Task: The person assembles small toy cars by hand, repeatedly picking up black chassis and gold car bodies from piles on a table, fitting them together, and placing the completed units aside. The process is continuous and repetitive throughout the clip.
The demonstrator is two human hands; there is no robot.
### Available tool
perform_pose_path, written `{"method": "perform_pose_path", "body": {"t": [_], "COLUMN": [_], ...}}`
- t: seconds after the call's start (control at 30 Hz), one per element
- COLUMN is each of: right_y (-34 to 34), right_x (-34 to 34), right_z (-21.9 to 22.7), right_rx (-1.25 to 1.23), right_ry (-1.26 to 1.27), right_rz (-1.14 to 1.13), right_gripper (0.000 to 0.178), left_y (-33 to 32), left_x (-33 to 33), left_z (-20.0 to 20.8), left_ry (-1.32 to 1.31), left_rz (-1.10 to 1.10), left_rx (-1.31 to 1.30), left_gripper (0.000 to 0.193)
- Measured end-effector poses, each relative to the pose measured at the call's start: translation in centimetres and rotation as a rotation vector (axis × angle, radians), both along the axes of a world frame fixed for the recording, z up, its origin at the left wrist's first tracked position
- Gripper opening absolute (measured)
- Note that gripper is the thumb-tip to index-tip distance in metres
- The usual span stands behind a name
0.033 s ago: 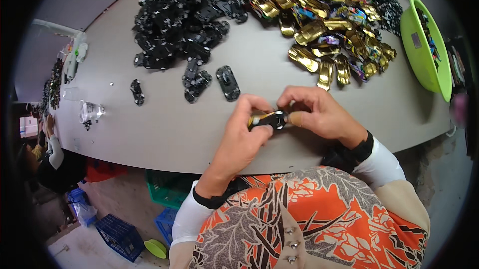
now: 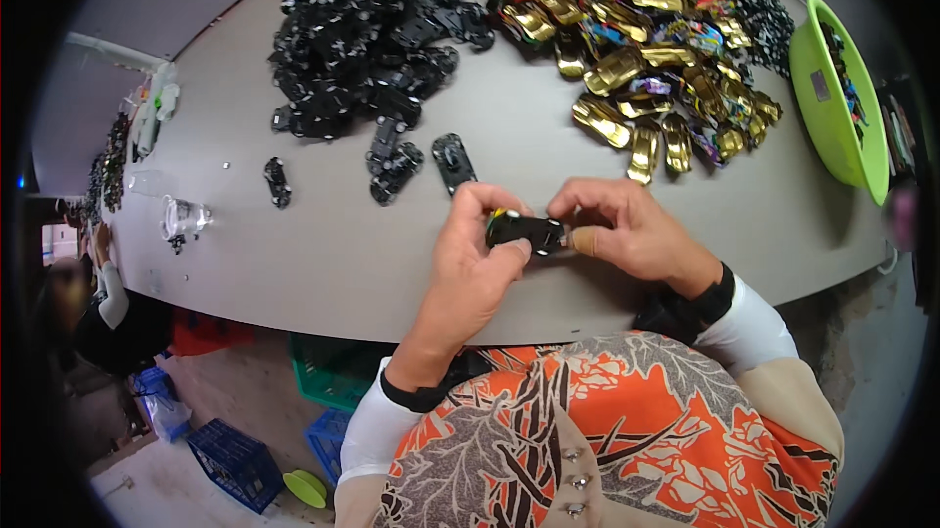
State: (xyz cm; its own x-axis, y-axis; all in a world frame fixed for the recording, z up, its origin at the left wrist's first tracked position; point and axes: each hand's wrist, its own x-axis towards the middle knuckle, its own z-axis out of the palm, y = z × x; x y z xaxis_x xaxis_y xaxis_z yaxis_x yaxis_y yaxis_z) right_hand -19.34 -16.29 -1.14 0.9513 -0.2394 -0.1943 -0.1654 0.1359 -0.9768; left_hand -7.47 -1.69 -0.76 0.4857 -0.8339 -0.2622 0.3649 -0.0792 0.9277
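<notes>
My left hand [image 2: 468,264] is closed round a toy car [image 2: 527,229], just above the near part of the table. The car's black underside with small light wheels faces up, and a bit of yellow body shows at its left end. My right hand [image 2: 636,232] has its fingers curled in, with thumb and fingertips at the car's right end; a tan wrap covers the thumb. Whether those fingertips also pinch a small part cannot be made out. Just beyond my left hand lies a black car base [image 2: 452,162], partly hidden by my fingers.
Black car bases [image 2: 343,48] are heaped at the back left. Gold and coloured car bodies [image 2: 627,68] form a pile at the back right, beside a green basin [image 2: 822,126]. A clear cup [image 2: 183,218] stands at the left; another person's arm [image 2: 113,298] shows beyond.
The toy car has tipped so that more of its black underside and less of its yellow body shows. Both hands keep hold of it. The whole view has shifted slightly.
</notes>
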Motion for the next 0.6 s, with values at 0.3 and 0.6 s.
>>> {"method": "perform_pose_path", "body": {"t": [0.3,0.6], "right_y": [-1.1,-1.2], "right_x": [-0.9,-0.8], "right_z": [1.2,1.2], "right_rx": [0.086,0.197], "right_ry": [0.016,-0.139], "right_rz": [-0.102,0.027], "right_gripper": [0.008,0.003], "left_y": [0.5,0.6], "left_x": [1.1,0.2], "left_z": [-0.6,-0.1], "left_ry": [0.182,0.193], "left_rz": [-0.106,-0.168], "left_rx": [-0.046,0.006], "left_gripper": [0.024,0.023]}}
